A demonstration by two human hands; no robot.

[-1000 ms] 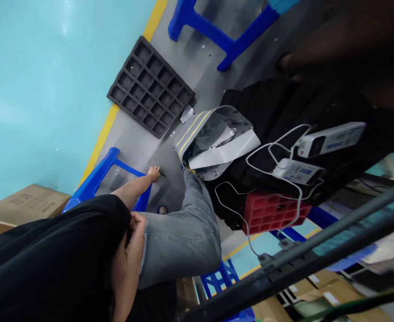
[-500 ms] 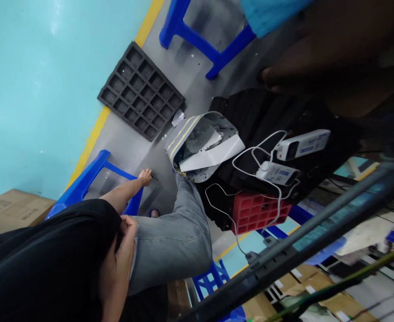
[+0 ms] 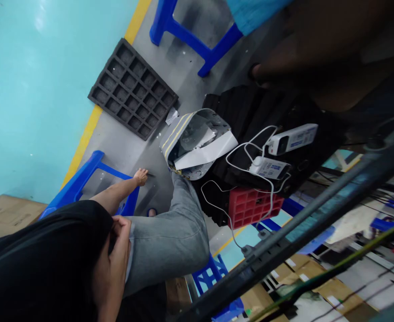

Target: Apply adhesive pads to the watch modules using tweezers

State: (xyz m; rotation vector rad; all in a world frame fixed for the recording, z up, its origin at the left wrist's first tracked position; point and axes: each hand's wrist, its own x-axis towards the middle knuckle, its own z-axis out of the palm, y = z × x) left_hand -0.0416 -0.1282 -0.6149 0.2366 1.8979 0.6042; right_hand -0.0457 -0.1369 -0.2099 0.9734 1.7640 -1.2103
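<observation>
Low beside a blue stool (image 3: 94,163), my left hand (image 3: 141,176) reaches down over the grey floor. Its fingers are closed on a thin dark object (image 3: 152,174), too small and blurred to name. My right hand (image 3: 116,250) lies at my lap, against the hem of my black shirt (image 3: 49,250) and above my grey trouser leg (image 3: 170,250). The fingers of that hand are curled in, and what they hold, if anything, is hidden. In front of my shin stands a grey bin (image 3: 176,134) with yellow stripes, holding white sheet scraps (image 3: 206,150).
A dark foam tray (image 3: 133,89) with square pockets lies across the yellow floor line. Black stacked trays (image 3: 247,107) carry two white power banks (image 3: 294,138) with cables. A red tray (image 3: 255,208) and a metal rail (image 3: 284,246) are at right. Another person's leg (image 3: 300,67) is above.
The whole view has shifted slightly, so most things appear further left. My left hand has turned a little, its fingers extending more, with the thin object alongside. My right hand keeps its place at my lap.
</observation>
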